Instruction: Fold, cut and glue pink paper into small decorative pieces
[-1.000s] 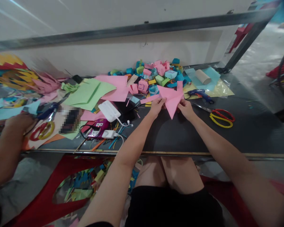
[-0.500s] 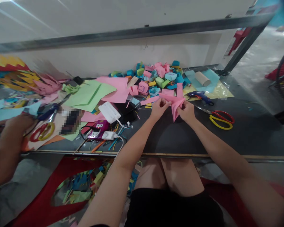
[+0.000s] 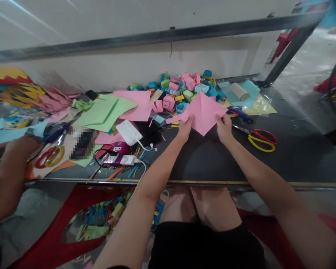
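Observation:
A pink sheet of paper [image 3: 203, 112] with a crease down its middle is spread between my hands, one corner pointing toward me. My left hand [image 3: 185, 127] pinches its left side, and my right hand [image 3: 224, 127] pinches the right side. Beyond the sheet lies a heap of small folded paper pieces [image 3: 188, 83] in pink, blue, green and yellow. A blue glue gun [image 3: 242, 113] rests just past my right hand. Scissors [image 3: 261, 140] with one red and one yellow handle lie to the right of that hand.
At left, a co-worker's hand [image 3: 24, 147] is near a second pair of scissors [image 3: 56, 155]. Green paper sheets [image 3: 106, 112], a white power bank [image 3: 128, 132] and a purple power strip [image 3: 116, 154] lie left of me. A cardboard tube [image 3: 239, 91] sits at back right.
The pink paper was gathered in folds between my fingers; now it is opened out into a flat diamond. My hands have moved apart. The co-worker's hand has barely moved.

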### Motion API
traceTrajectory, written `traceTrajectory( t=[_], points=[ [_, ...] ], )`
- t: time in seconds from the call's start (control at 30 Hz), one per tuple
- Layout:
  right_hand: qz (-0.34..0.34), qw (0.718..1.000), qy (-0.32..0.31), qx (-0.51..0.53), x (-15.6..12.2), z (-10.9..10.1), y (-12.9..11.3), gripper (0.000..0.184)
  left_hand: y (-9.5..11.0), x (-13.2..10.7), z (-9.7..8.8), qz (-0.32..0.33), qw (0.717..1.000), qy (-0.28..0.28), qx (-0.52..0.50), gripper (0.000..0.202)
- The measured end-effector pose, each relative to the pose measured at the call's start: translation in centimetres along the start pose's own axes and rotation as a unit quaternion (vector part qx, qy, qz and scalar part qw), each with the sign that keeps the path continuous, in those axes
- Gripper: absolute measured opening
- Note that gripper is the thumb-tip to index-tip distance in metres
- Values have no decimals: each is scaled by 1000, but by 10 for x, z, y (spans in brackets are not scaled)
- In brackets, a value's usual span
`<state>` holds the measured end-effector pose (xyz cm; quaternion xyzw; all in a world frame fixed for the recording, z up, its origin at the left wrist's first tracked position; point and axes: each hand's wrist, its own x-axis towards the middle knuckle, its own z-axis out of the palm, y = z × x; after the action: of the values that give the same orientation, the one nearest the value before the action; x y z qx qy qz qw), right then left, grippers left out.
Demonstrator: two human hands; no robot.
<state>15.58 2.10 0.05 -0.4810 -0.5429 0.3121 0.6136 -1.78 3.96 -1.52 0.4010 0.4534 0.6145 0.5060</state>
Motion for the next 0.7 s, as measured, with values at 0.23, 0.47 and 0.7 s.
traceTrajectory(
  t=[0.23,0.47,0.7],
  points=[
    [91,992,3,83,6,2,9,46,-1,6,-3,-25,998,-9,-60,37],
    [129,987,-32,85,7,-2,13,44,-3,9,-8,-25,998,-4,-50,40],
    [41,998,37,36,16,-7,22,51,12,4,-11,-112,987,-107,-50,26]
  ],
)
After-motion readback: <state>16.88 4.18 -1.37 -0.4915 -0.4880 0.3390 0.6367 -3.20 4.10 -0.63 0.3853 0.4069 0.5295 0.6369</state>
